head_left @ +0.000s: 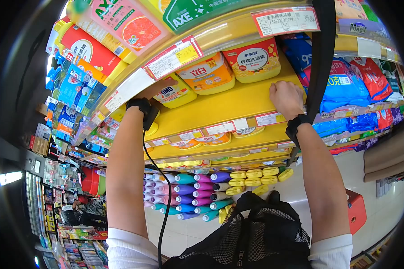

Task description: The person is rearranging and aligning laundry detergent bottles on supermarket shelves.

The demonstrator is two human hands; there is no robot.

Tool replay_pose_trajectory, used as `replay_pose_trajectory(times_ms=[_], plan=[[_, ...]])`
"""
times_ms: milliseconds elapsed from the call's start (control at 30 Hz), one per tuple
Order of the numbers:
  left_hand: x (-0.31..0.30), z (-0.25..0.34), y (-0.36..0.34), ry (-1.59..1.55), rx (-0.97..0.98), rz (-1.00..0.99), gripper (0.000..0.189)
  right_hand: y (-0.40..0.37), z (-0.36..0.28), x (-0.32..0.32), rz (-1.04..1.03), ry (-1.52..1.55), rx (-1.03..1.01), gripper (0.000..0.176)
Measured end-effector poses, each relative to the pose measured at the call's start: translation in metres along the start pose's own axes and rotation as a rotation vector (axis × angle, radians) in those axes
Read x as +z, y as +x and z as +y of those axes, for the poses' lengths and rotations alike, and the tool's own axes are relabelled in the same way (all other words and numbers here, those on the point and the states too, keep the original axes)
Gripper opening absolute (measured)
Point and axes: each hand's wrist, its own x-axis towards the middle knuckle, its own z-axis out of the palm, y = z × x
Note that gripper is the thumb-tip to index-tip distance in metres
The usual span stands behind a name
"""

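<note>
My left hand [153, 91] reaches in under the upper shelf lip, against the upper left of a yellow OMO detergent bottle [175, 95]. It looks closed on this bottle, though the shelf lip and its tags hide most of the fingers. Right of it stand a yellow bottle with an orange label [205, 74] and a yellow bottle with a red label [252, 60]. My right hand [286, 97] rests on the yellow shelf [224, 110] near its right end, fingers curled in and nothing visible in them. Dark bands circle both wrists, with a cable hanging from the left one.
AXE bottles [132, 27] fill the shelf above. A dark upright post [322, 58] stands right of my right hand, beyond it bagged detergent [345, 85]. Below are rows of colourful bottles [184, 190] on the floor and a red box [355, 210]. A black mesh bag [256, 233] hangs at my front.
</note>
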Motion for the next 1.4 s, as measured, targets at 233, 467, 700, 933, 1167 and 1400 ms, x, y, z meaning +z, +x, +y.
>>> replay_pose_trajectory(times_ms=[233, 467, 700, 933, 1167, 1400], plan=[[-0.010, 0.005, -0.010, 0.052, -0.005, -0.066, 0.081, 0.000, -0.001, -0.001, -0.016, -0.002, 0.023, 0.030], [-0.018, 0.015, -0.032, 0.262, 0.031, -0.052, 0.089, -0.001, -0.001, 0.000, -0.019, -0.016, 0.012, 0.032], [-0.017, 0.008, -0.051, 0.306, 0.125, 0.012, 0.089, 0.000, 0.001, 0.003, -0.014, -0.038, 0.006, 0.032], [0.015, -0.001, -0.079, 0.446, 0.279, 0.356, 0.084, 0.002, 0.004, 0.010, 0.022, -0.052, -0.022, 0.034], [0.068, -0.029, -0.136, 0.247, 0.213, 0.603, 0.096, 0.010, 0.005, -0.001, -0.125, 0.030, 0.055, 0.035], [0.114, -0.062, -0.142, -0.314, -0.114, 0.567, 0.107, 0.043, 0.006, 0.006, 0.185, 0.080, -0.020, 0.086]])
